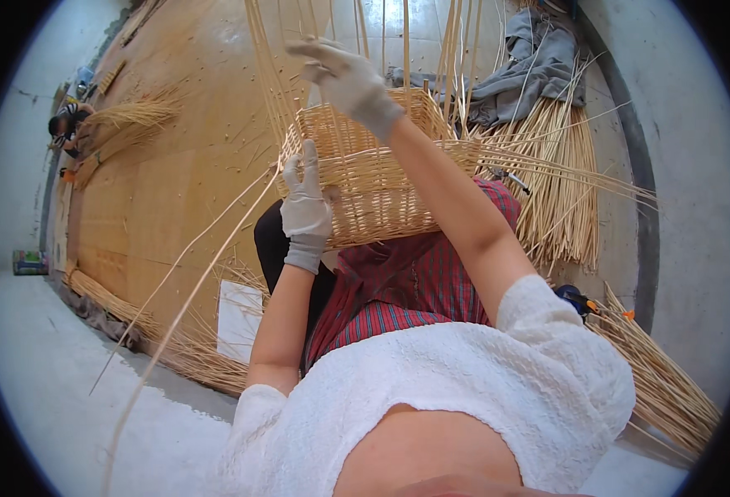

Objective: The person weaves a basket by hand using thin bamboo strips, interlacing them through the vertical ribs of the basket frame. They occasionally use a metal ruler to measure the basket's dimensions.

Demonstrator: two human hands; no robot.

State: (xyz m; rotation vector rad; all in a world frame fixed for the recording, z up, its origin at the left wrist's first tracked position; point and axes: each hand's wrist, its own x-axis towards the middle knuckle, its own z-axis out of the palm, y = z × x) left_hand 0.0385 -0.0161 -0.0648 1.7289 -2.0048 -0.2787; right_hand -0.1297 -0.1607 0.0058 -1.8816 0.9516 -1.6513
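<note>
A half-woven rectangular wicker basket (377, 203) rests tilted on my lap, with tall pale stakes (406, 50) rising from its walls. My left hand (305, 207), in a whitish glove, grips the basket's near left corner. Two of its fingers point up along the wall; the others are partly hidden. Over the basket's far left side is my gloved right hand (346, 79), raised among the stakes, fingers stretched toward the left. Nothing shows in its grasp. Two long loose strands (191, 294) run from the left corner down past my left arm.
Cane bundles lie right of the basket (559, 190) and at the lower right (659, 364). Grey cloth (526, 70) covers part of the farther bundle. A blue-black tool (576, 298) sits near my right elbow. At the far left, another person (71, 124) works beside more cane.
</note>
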